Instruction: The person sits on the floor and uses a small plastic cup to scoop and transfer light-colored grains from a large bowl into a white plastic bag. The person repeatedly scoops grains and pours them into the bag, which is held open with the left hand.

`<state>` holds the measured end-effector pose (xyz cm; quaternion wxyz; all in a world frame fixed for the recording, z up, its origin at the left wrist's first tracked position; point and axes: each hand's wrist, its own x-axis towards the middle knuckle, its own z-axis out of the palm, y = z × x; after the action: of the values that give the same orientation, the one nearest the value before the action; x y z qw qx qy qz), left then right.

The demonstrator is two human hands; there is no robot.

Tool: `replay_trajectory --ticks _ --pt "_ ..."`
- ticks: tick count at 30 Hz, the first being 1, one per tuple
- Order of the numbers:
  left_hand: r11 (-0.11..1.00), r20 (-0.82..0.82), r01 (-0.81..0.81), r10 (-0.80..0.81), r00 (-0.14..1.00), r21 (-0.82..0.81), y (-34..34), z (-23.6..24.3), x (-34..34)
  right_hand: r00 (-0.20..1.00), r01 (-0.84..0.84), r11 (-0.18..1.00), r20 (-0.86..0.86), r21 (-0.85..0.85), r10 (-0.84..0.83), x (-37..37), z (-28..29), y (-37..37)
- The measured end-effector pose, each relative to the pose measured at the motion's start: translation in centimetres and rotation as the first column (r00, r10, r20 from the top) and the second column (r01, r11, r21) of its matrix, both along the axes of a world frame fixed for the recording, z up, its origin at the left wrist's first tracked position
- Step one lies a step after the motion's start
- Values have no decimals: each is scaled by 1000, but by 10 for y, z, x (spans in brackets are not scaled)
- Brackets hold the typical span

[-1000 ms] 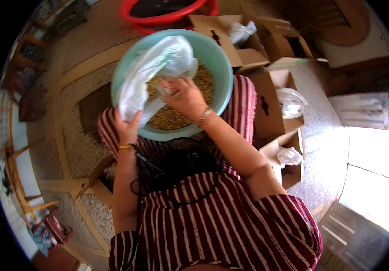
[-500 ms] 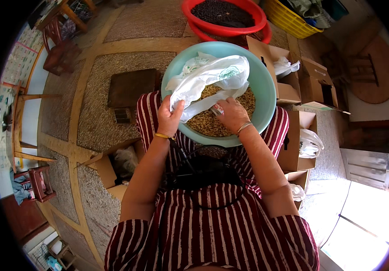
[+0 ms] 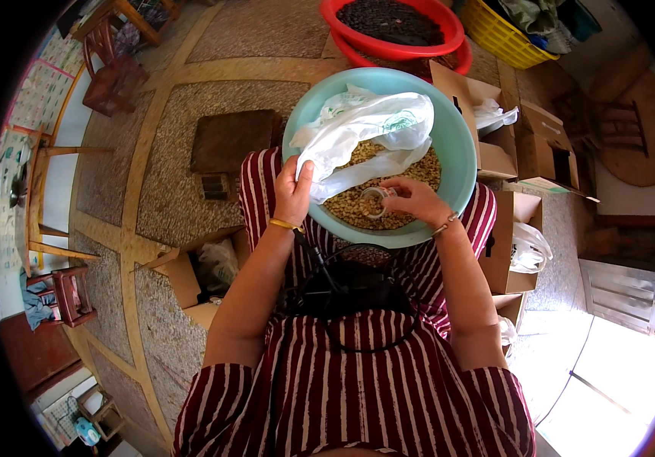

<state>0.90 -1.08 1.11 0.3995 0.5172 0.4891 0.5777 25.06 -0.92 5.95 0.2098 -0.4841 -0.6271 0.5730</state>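
On my lap rests a pale turquoise basin [image 3: 458,134] holding small tan seeds or kernels [image 3: 411,167]. A white plastic bag [image 3: 373,122] with green print lies over much of them. My left hand [image 3: 294,186] grips the bag at the basin's left side, its fingers closed round the edge. My right hand [image 3: 415,201] holds a small clear cup [image 3: 377,202] down on the kernels, below the bag; part of the cup is hidden behind my fingers.
Red basins [image 3: 392,47] of dark contents and a yellow basket [image 3: 510,42] sit beyond. Cardboard boxes [image 3: 544,145] with white bags line the right; another box [image 3: 183,282] is at lower left. A low dark stool [image 3: 232,141], chairs [image 3: 103,80] and wooden furniture [image 3: 65,150] stand leftward.
The view has shifted, showing the basin further right. My right hand, with the cup, has moved right from under the bag, so the cup's rim now shows. My left hand still grips the bag.
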Motion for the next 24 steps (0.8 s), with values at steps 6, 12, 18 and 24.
replay_trajectory --ticks 6,12,18,24 --pt "1000 42 13 -13 999 6 1 -6 0 1000 -4 957 21 289 -2 10 -19 12" --pt "1000 12 -20 20 1000 -15 1 -1 3 931 152 698 136 700 -339 -21 -8 29" --pt "999 -4 -25 25 1000 -22 0 -3 -1 828 -125 578 405 807 -386 -49 20 32" --pt "997 -23 -35 34 999 -64 -1 -5 0 834 -108 451 328 886 -444 -42 7 39"
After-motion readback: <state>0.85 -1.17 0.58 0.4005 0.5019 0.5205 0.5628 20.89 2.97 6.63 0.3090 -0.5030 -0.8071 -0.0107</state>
